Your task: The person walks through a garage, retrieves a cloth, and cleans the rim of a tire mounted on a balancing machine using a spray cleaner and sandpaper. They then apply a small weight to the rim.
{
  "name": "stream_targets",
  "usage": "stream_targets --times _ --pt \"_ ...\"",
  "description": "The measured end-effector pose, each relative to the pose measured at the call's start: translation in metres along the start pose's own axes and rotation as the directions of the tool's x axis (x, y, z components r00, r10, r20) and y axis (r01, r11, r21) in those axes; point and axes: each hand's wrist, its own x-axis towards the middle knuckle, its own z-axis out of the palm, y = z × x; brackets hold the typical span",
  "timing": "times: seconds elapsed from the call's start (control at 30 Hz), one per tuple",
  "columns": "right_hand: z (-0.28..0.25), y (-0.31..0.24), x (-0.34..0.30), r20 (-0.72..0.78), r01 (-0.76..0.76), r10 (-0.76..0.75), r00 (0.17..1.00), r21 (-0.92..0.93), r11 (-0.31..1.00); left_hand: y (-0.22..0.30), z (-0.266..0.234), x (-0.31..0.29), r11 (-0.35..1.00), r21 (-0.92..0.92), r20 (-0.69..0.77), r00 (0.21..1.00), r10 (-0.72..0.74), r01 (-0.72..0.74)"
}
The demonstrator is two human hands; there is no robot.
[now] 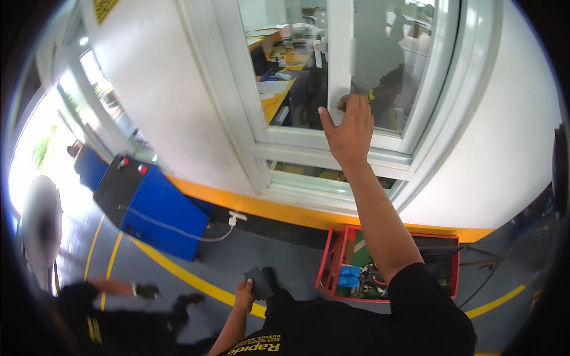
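My right hand (351, 127) is raised to the white-framed sliding window (340, 53). Its thumb stands apart from the curled fingers, which are at the upright middle bar of the frame. Nothing shows in that hand; whether the fingertips press on the bar I cannot tell. Low in front of my body, my left hand (243, 295) grips a thin dark grey flat piece (259, 283) by its edge. What that piece is made of cannot be made out. Behind the glass lies a yellow desk (294, 77) with papers and small items.
Below my right arm an open red tool tray (325, 267) holds tools and a blue packet (349, 276). A blue cabinet (163, 207) stands at left, with a pale cable running to a white socket (236, 218). Another person in black (113, 314) is at lower left.
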Motion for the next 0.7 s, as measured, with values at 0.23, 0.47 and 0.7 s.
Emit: stream_targets --times 0.23,0.47,0.7 --pt "0.03 0.0 0.002 -0.173 -0.152 0.122 0.977 -0.173 0.973 0.127 -0.019 0.169 0.889 0.453 0.235 0.952 -0.197 0.072" --pt "0.004 0.024 -0.003 -0.417 -0.488 0.4 0.816 -0.127 0.863 0.198 -0.055 0.269 0.729 0.682 0.34 0.858 -0.384 0.056" --pt "-0.03 0.073 -0.008 -0.513 -0.543 0.411 0.754 -0.135 0.829 0.218 -0.056 0.305 0.635 0.772 0.368 0.803 -0.468 0.016"
